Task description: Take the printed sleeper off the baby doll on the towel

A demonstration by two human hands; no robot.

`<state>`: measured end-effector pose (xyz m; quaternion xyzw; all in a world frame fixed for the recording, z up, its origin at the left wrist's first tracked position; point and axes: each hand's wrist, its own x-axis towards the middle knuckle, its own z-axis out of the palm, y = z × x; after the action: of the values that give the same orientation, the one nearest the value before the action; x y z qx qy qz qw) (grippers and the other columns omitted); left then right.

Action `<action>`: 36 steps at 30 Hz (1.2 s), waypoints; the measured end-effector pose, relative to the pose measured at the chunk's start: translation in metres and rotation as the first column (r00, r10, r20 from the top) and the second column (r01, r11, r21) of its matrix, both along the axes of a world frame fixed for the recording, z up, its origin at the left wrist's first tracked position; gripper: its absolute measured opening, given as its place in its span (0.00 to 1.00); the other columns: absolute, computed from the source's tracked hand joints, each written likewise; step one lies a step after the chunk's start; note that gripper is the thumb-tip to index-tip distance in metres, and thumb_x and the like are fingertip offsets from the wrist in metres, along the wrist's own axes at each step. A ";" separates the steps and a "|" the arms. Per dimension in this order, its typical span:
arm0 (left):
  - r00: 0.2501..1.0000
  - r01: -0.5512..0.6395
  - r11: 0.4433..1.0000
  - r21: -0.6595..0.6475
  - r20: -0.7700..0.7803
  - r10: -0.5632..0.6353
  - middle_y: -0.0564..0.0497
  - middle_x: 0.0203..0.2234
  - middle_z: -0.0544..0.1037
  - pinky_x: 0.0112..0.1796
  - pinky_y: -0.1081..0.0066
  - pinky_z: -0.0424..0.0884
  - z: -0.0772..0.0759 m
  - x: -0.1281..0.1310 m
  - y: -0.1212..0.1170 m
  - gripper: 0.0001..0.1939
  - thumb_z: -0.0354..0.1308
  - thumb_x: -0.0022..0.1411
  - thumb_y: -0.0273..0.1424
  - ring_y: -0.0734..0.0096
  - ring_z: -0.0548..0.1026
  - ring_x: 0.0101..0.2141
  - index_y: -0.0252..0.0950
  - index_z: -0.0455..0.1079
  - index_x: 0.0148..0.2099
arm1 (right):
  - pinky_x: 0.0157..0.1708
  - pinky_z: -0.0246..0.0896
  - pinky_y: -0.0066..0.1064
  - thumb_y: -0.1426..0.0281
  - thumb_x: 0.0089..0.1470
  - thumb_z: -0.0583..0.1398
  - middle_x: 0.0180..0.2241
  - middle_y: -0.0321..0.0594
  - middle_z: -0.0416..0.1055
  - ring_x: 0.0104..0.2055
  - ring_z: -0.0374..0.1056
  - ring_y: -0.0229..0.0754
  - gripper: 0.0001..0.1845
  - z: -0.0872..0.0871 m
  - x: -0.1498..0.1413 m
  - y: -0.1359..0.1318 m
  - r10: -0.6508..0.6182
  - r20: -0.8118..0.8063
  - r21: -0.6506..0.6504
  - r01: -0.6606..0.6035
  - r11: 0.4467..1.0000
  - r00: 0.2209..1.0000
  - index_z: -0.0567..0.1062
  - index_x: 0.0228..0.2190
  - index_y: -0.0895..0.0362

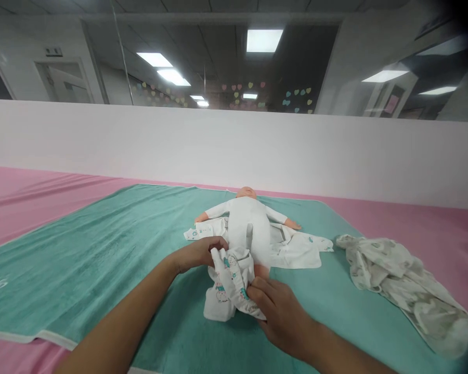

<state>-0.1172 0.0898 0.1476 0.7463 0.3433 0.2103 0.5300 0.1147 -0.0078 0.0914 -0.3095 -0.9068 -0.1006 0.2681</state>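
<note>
A baby doll (247, 218) in a white bodysuit lies on its back on a teal towel (101, 249), arms spread, head pointing away from me. Under it lies an open white printed garment (296, 248). At the doll's legs I hold bunched white printed trousers (228, 283). My left hand (197, 254) pinches the trousers' upper left edge, fingers closed. My right hand (278, 309) grips their lower right side, fingers closed on the cloth. The doll's feet are hidden by the fabric.
A crumpled white and grey patterned cloth (401, 275) lies at the towel's right side. The towel rests on a pink surface (31, 197). A white partition wall (234, 145) stands behind, with glass above it.
</note>
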 end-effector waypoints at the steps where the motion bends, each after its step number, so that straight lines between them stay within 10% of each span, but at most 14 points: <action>1: 1.000 0.011 1.000 0.000 -0.003 -0.011 0.55 0.29 0.73 0.31 0.76 0.65 0.000 0.000 0.000 0.14 0.59 0.44 0.25 0.72 0.68 0.31 0.35 0.69 0.37 | 0.26 0.54 0.32 0.81 0.44 0.52 0.33 0.43 0.68 0.31 0.63 0.43 0.19 0.000 -0.001 0.000 0.015 0.018 0.036 -0.016 0.999 1.000 0.61 0.41 0.58; 12: 0.955 0.258 0.966 -0.018 -0.150 -0.257 0.55 0.27 0.76 0.31 0.74 0.66 0.004 -0.007 -0.002 0.10 0.64 0.43 0.32 0.68 0.71 0.30 0.35 0.75 0.31 | 0.25 0.54 0.31 0.79 0.43 0.53 0.36 0.41 0.69 0.33 0.65 0.43 0.20 0.001 -0.003 -0.009 -0.066 -0.040 -0.054 0.064 0.996 0.997 0.61 0.41 0.55; 24: 0.914 0.405 0.914 -0.015 0.002 -0.405 0.47 0.27 0.78 0.32 0.71 0.72 0.011 -0.015 0.000 0.21 0.71 0.32 0.42 0.62 0.74 0.29 0.33 0.77 0.28 | 0.28 0.56 0.31 0.81 0.47 0.53 0.27 0.39 0.69 0.27 0.62 0.38 0.15 0.014 -0.001 -0.017 -0.050 -0.106 0.316 0.081 0.945 0.993 0.66 0.38 0.56; 31: 0.890 0.454 0.888 -0.076 0.004 -0.455 0.49 0.22 0.78 0.26 0.73 0.70 0.006 -0.014 -0.001 0.22 0.71 0.30 0.42 0.66 0.72 0.23 0.32 0.77 0.28 | 0.23 0.57 0.30 0.73 0.45 0.54 0.30 0.41 0.70 0.28 0.67 0.41 0.15 0.020 0.002 -0.019 -0.004 -0.206 0.037 0.012 0.999 0.979 0.61 0.38 0.54; 36: 0.876 0.474 0.874 -0.110 -0.044 -0.481 0.49 0.24 0.78 0.27 0.74 0.71 0.012 -0.015 -0.004 0.25 0.71 0.30 0.43 0.65 0.73 0.25 0.32 0.78 0.31 | 0.24 0.59 0.31 0.73 0.48 0.52 0.29 0.43 0.70 0.28 0.67 0.42 0.15 0.022 0.002 -0.023 0.097 -0.129 0.116 -0.082 0.990 0.987 0.61 0.40 0.56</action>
<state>-0.1320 0.0853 0.1599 0.7887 0.1764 0.0301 0.5882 0.1171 -0.0306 0.1130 -0.2594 -0.8926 -0.1173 0.3495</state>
